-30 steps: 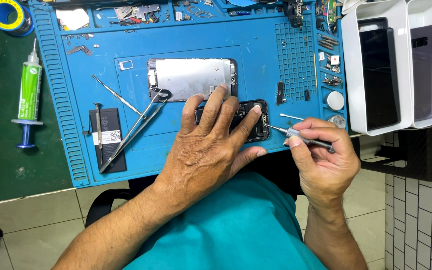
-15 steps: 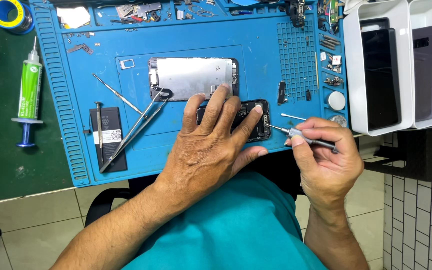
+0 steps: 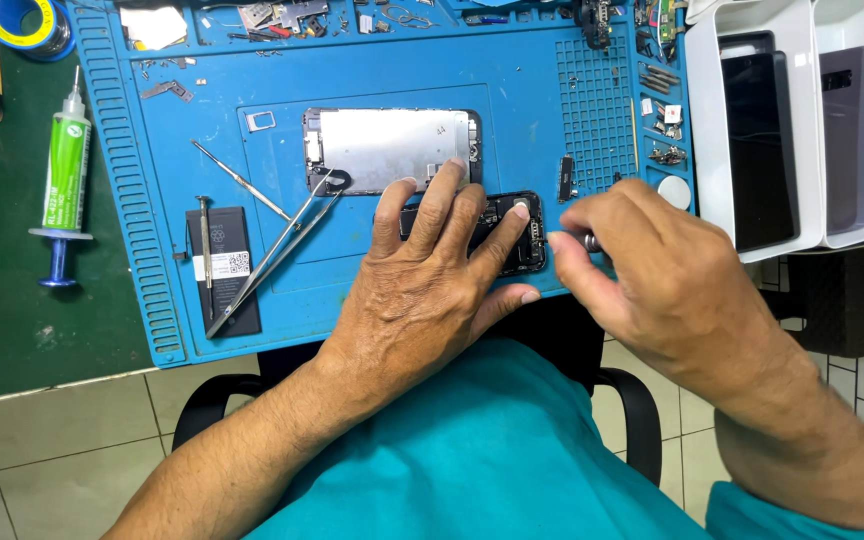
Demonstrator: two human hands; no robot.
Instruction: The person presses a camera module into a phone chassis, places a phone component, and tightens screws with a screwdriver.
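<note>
Head view: the left hand [image 3: 422, 290] lies flat, fingers spread, pinning the opened phone body [image 3: 512, 232] at frame centre on the blue repair mat [image 3: 552, 90]. The right hand [image 3: 652, 270], since a second ago, has swung over its right edge, clenched on a thin metal tool [image 3: 586, 241], now nearly hidden.

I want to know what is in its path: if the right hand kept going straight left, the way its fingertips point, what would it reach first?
Probably the opened phone body, right in front of the right hand, pinned by the left hand. Height above it is unclear.
</note>
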